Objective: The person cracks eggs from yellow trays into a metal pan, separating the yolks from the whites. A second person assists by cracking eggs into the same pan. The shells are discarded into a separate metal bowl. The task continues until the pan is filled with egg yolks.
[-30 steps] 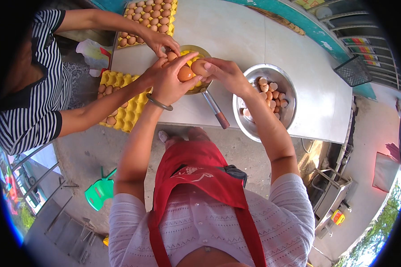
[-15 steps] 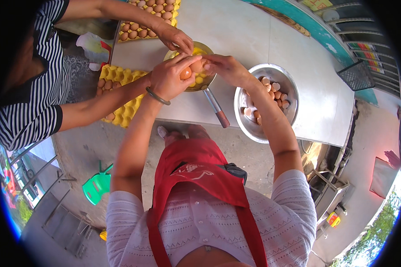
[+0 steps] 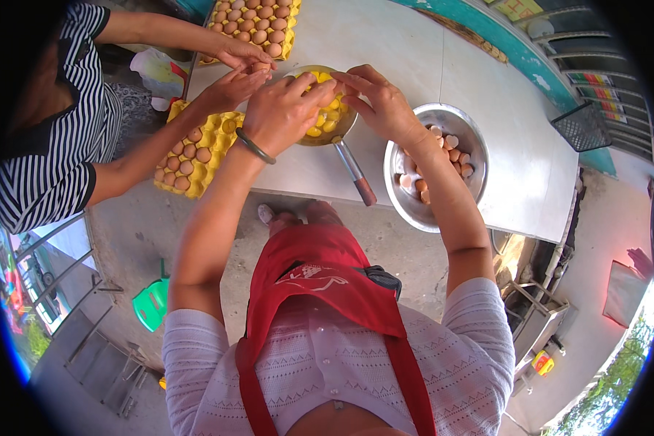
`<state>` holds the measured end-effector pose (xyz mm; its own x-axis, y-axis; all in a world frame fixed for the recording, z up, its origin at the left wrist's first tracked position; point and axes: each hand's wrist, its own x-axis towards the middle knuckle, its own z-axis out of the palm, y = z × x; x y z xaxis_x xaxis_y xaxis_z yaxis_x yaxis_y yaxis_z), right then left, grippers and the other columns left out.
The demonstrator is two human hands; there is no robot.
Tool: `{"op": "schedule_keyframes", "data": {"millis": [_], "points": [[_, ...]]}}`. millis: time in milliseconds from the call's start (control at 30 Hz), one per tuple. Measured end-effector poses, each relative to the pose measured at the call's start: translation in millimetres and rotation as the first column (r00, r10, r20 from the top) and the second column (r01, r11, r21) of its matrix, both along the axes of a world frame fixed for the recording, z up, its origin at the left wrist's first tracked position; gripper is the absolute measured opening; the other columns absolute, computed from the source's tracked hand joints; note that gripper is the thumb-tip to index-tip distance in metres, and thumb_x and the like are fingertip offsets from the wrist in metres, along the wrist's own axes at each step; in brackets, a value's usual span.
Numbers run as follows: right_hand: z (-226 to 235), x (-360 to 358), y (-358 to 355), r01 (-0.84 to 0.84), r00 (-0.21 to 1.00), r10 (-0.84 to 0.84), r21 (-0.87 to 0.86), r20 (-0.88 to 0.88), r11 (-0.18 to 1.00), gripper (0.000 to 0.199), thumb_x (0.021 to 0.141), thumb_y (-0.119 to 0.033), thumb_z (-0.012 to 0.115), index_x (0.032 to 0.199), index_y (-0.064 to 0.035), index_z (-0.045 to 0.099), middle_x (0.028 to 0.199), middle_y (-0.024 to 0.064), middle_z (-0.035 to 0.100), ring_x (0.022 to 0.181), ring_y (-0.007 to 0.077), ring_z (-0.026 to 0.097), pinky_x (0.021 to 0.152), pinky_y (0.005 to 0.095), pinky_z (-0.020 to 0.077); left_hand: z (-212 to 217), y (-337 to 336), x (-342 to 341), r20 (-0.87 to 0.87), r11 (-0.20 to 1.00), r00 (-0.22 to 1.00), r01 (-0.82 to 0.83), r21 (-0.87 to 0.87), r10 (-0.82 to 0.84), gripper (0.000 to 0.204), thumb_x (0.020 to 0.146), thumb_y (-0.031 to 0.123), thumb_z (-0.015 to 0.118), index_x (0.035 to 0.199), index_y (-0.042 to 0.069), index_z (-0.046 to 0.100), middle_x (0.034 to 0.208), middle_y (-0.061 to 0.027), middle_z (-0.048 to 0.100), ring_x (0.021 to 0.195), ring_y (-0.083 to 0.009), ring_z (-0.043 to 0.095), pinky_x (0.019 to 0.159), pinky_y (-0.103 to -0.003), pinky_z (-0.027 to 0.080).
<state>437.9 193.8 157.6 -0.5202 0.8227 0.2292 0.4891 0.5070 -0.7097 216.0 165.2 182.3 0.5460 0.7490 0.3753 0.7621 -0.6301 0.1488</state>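
Both the left hand (image 3: 283, 109) and right hand (image 3: 381, 105) pinch an egg (image 3: 332, 93) in closed fingers over the yolk-filled pan (image 3: 327, 120); shells fill the steel bowl (image 3: 472, 145), many eggs remain in the yellow tray (image 3: 218, 138).

A yellow moulded egg tray (image 3: 196, 149) half filled with brown eggs is seen at the left edge of the grey table (image 3: 429, 65). A second yellow egg tray (image 3: 258, 25), fully loaded, is set at the table's far left corner, and a yellow sign (image 3: 512, 9) is glimpsed beyond its far edge.

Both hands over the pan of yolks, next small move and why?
Probably carry the shell across and drop it in the metal bowl. Both the left hand and right hand sit together above the pan, which holds yolks, and the bowl beside the right hand already holds empty shells. Whether the egg has fully emptied is hidden by the fingers.
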Motion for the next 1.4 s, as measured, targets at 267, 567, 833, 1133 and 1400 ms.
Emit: {"op": "schedule_keyframes", "data": {"millis": [267,567,833,1133,1400], "points": [[-94.6,35.8,-28.2,0.016,0.803,-0.444,-0.73,-0.398,0.683,0.041,0.094,-0.002,0.057,0.134,0.0005,0.053,0.126,0.0118,0.06,0.107,0.022,0.064,0.091,0.033,0.0527,-81.7,-8.2,67.6,0.092,0.951,0.988,-0.091,-0.297,0.123,0.055,0.074,0.018,0.074,0.127,0.02,0.06,0.101,-0.0045,0.064,0.086,-0.0268,0.066,0.07,-0.039,0.055],[-94.6,177.0,-134.6,0.664,0.508,-0.861,-0.629,-0.017,0.404,0.048,0.091,-0.007,0.061,0.137,0.0001,0.049,0.128,0.0186,0.058,0.116,0.0276,0.06,0.097,0.0356,0.0502,-63.2,-80.7,134.3,0.573,0.86,0.773,0.071,-0.506,0.273,0.044,0.08,0.027,0.074,0.116,0.01,0.054,0.103,-0.008,0.063,0.086,-0.0304,0.066,0.071,-0.042,0.053],[-116.2,-143.0,-130.2,0.184,0.982,-0.171,-0.217,0.078,0.959,0.028,0.083,-0.014,0.071,0.11,-0.0055,0.066,0.107,0.0126,0.066,0.101,0.031,0.063,0.086,0.0393,0.051,-162.7,-239.8,-99.6,0.37,0.453,0.342,-0.204,-0.868,0.864,0.044,0.078,0.031,0.083,0.101,0.005,0.057,0.086,-0.0097,0.063,0.077,-0.0226,0.063,0.073,-0.034,0.051],[-230.4,-391.2,-99.5,0.249,0.755,-0.264,0.11,0.6,0.962,0.052,0.077,-0.041,0.07,0.117,-0.0087,0.06,0.114,0.0093,0.057,0.111,0.0262,0.049,0.092,0.0423,0.0375,-164.4,-386.7,-242.6,0.307,0.268,-0.086,-0.309,-0.913,0.948,0.045,0.078,0.003,0.067,0.12,0.005,0.05,0.108,-0.0079,0.056,0.095,-0.0173,0.056,0.083,-0.031,0.049],[-190.7,-356.4,-128.6,0.308,0.925,-0.377,-0.481,-0.052,0.821,0.038,0.076,-0.018,0.075,0.105,-0.002,0.055,0.102,0.0111,0.061,0.096,0.0267,0.061,0.085,0.0367,0.0487,-143.3,-359.6,-256.9,0.4,0.385,-0.068,-0.167,-0.908,0.914,0.042,0.082,0.001,0.07,0.12,0.005,0.053,0.112,-0.0086,0.056,0.096,-0.0163,0.061,0.075,-0.027,0.053]]}}
